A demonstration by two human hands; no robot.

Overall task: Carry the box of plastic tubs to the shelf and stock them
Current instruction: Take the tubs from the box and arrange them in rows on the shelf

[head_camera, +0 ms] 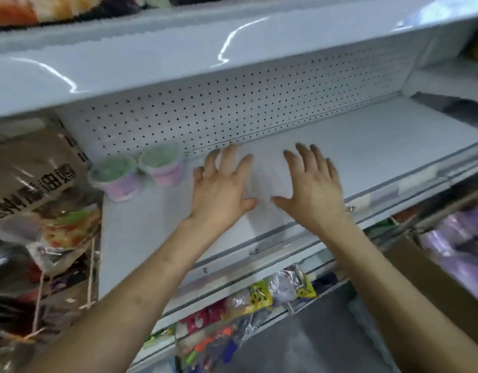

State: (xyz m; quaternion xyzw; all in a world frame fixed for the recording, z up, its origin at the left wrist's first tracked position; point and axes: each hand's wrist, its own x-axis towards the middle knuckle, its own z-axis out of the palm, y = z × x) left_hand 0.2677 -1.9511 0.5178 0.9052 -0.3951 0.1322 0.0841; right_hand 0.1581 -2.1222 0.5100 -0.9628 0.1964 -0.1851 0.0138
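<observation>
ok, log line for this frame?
left hand: open, empty | right hand: open, empty | both over shelf | two tubs back-left | box lower right

Two plastic tubs stand upright on the white shelf (367,146), at its rear left corner, close to the shelf's perforated back panel. Each has a pale lilac-and-pink wall and a green top; motion blur hides any print. The left tub (115,176) sits slightly nearer the shelf's front edge than the right tub (163,165), and the two are just beside each other. The brown cardboard box (421,267) is below the shelf's right end, holding blurred lilac items.
</observation>
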